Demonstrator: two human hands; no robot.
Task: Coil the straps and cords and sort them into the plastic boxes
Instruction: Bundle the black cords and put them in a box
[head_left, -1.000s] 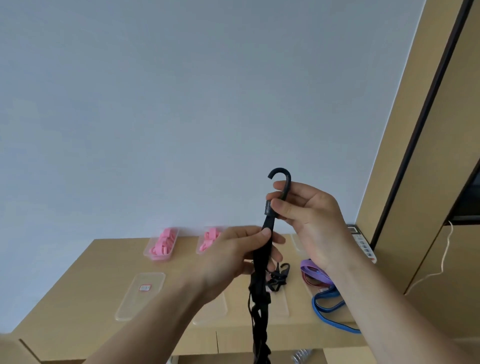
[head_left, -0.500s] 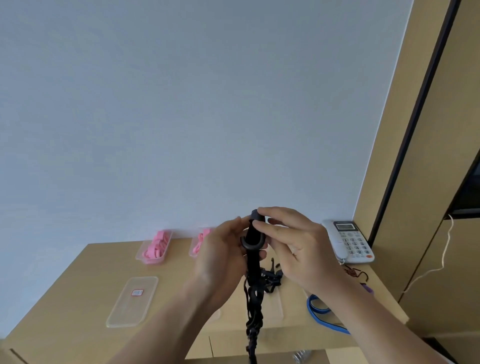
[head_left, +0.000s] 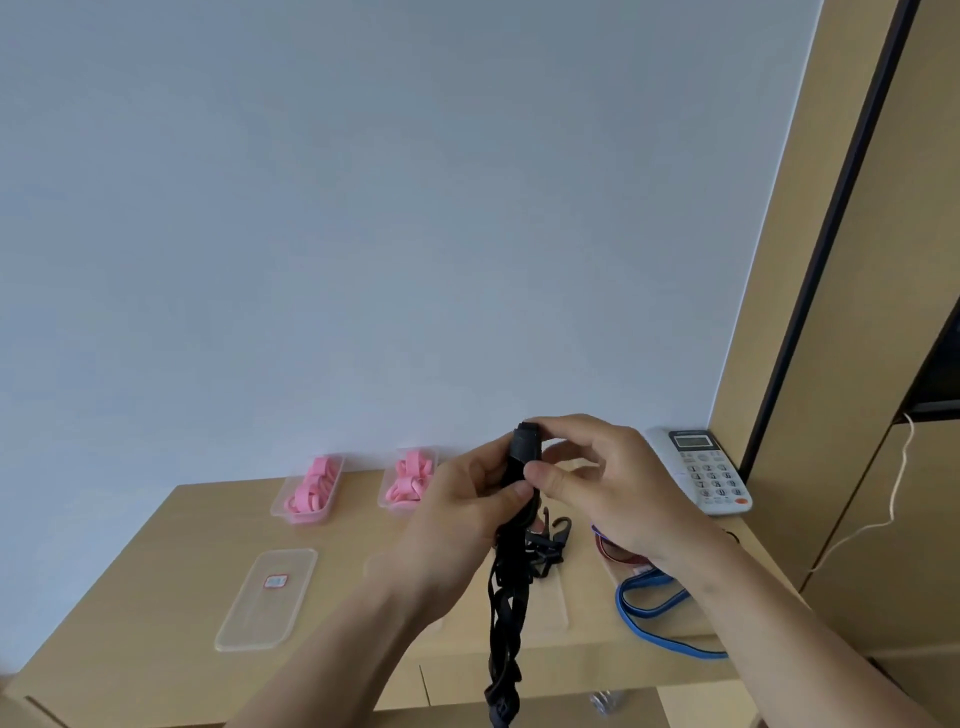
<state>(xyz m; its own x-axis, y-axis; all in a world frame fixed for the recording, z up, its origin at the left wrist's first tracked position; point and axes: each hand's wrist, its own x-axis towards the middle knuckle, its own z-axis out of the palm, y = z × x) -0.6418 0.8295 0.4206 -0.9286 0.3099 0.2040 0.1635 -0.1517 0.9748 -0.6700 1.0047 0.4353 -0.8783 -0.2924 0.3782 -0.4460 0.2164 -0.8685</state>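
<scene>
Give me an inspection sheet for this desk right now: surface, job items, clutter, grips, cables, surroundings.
Surface: wooden desk against the wall.
Job's things: black strap held up, tail hanging past the desk edge; two plastic boxes of pink straps at the back; clear lid lying flat; blue strap and red cord loose at right.
Clutter: telephone at back right.
Grips: left grip curls round the black strap; right grip pinches its top end.
Cables: white cable hanging beside the cabinet.
Surroundings: plain wall, wooden cabinet.
</scene>
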